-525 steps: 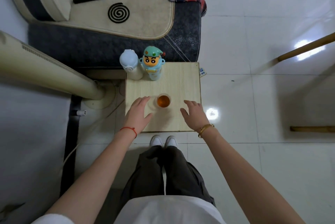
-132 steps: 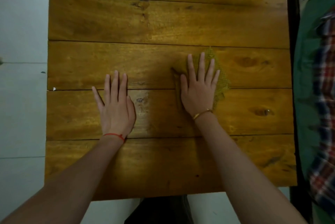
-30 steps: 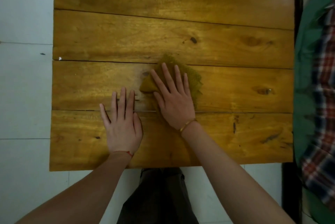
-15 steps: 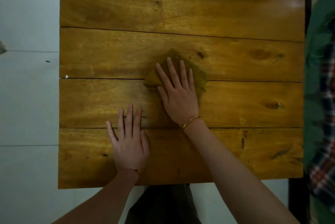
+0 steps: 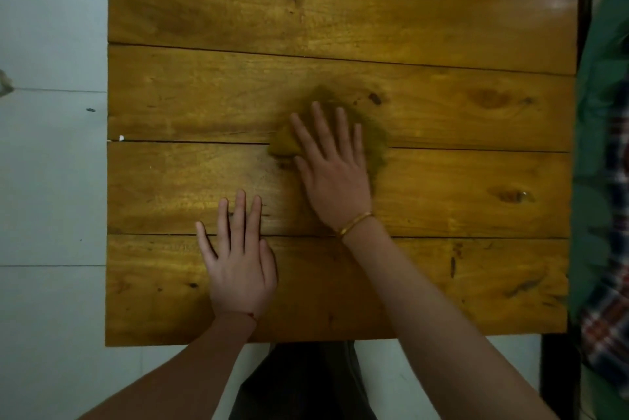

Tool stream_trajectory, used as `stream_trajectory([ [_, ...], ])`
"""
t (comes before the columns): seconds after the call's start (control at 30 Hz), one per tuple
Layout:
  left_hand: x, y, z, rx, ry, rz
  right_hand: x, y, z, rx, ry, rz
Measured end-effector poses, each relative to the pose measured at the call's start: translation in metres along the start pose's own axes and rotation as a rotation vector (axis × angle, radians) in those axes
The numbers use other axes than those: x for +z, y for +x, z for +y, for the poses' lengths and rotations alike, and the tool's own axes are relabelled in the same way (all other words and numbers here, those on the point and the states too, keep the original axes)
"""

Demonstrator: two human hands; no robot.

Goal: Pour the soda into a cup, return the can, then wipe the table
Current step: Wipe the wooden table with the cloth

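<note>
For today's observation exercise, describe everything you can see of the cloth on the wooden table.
The cloth is a dull olive-yellow, close in colour to the table, with a coarse, fuzzy-looking texture. It lies flat and crumpled near the table's middle, across the seam between two planks. Its outline is blurred; a folded corner pokes out on the left. The right hand presses on it with straight, spread fingers, hiding most of it. The left hand rests flat on the wood, apart from it.

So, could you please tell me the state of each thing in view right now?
Cloth: lying flat on the table, pressed under the right hand.
Right hand: fingers straight, pressing on the cloth.
Left hand: flat on the table, holding nothing.
Table: bare wooden planks around the hands.
</note>
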State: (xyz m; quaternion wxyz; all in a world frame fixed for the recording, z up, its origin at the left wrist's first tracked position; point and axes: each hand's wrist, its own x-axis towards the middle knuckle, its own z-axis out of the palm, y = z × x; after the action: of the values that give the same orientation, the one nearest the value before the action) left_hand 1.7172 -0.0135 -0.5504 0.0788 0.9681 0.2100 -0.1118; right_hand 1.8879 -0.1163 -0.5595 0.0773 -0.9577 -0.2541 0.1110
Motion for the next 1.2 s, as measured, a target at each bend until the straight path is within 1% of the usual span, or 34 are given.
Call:
stream_trajectory([
  [0.03, 0.000, 0.000, 0.000, -0.001, 0.000, -0.002, -0.002, -0.002, 0.017, 0.077, -0.017, 0.017],
  [0.13, -0.001, -0.001, 0.001, 0.000, 0.007, -0.001, -0.008, -0.003, 0.057, 0.382, 0.020, 0.060],
  [0.2, -0.001, -0.001, 0.001, 0.001, 0.018, -0.002, -0.006, -0.004, 0.046, 0.507, 0.029, 0.088],
  [0.23, -0.001, -0.001, 0.002, 0.000, 0.016, 0.000, -0.005, -0.008, 0.032, 0.502, 0.030, 0.087],
  [0.27, 0.000, -0.001, 0.001, -0.002, 0.011, 0.004, -0.002, -0.016, 0.016, 0.440, 0.033, 0.068],
  [0.37, 0.001, -0.002, 0.001, 0.003, 0.012, 0.016, 0.009, -0.061, -0.018, 0.099, 0.031, -0.032],
  [0.43, 0.001, -0.003, 0.000, 0.012, -0.002, 0.024, 0.011, -0.088, -0.009, -0.036, 0.007, -0.082],
  [0.47, 0.000, -0.003, 0.001, 0.015, -0.015, 0.028, 0.011, -0.098, 0.004, -0.042, -0.013, -0.083],
  [0.5, 0.000, -0.004, 0.001, 0.015, -0.029, 0.031, 0.010, -0.107, 0.019, 0.002, -0.034, -0.070],
  [0.6, 0.000, -0.004, 0.001, 0.007, -0.058, 0.033, 0.009, -0.133, 0.057, 0.309, -0.013, -0.020],
  [0.63, 0.000, -0.005, 0.001, 0.008, -0.064, 0.035, 0.009, -0.143, 0.060, 0.376, 0.000, -0.011],
  [0.67, 0.000, -0.005, 0.002, 0.010, -0.069, 0.037, 0.010, -0.152, 0.058, 0.389, -0.002, -0.015],
  [0.7, 0.000, -0.005, 0.001, 0.011, -0.074, 0.039, 0.011, -0.161, 0.055, 0.348, -0.013, -0.035],
  [0.77, 0.001, -0.005, 0.001, 0.013, -0.076, 0.040, 0.011, -0.175, 0.055, 0.170, -0.032, -0.097],
  [0.83, 0.002, -0.005, 0.000, 0.010, -0.077, 0.044, 0.005, -0.180, 0.070, -0.016, -0.074, -0.159],
  [0.87, 0.003, -0.005, 0.000, 0.008, -0.078, 0.046, 0.002, -0.176, 0.081, -0.062, -0.095, -0.179],
  [0.9, 0.003, -0.005, 0.000, 0.008, -0.080, 0.047, -0.001, -0.167, 0.092, -0.052, -0.104, -0.175],
  [0.93, 0.003, -0.005, -0.001, 0.010, -0.082, 0.049, -0.003, -0.153, 0.101, 0.015, -0.095, -0.149],
  [1.0, 0.003, -0.005, 0.000, 0.012, -0.082, 0.052, -0.008, -0.115, 0.108, 0.220, -0.041, -0.075],
  [1.07, 0.004, -0.005, 0.000, 0.011, -0.081, 0.056, -0.011, -0.073, 0.104, 0.358, 0.006, -0.011],
  [1.13, 0.004, -0.005, 0.000, 0.012, -0.081, 0.057, -0.013, -0.035, 0.094, 0.383, 0.014, 0.010],
  [1.2, 0.004, -0.004, 0.000, 0.011, -0.079, 0.055, -0.015, -0.002, 0.077, 0.350, 0.016, -0.014],
])
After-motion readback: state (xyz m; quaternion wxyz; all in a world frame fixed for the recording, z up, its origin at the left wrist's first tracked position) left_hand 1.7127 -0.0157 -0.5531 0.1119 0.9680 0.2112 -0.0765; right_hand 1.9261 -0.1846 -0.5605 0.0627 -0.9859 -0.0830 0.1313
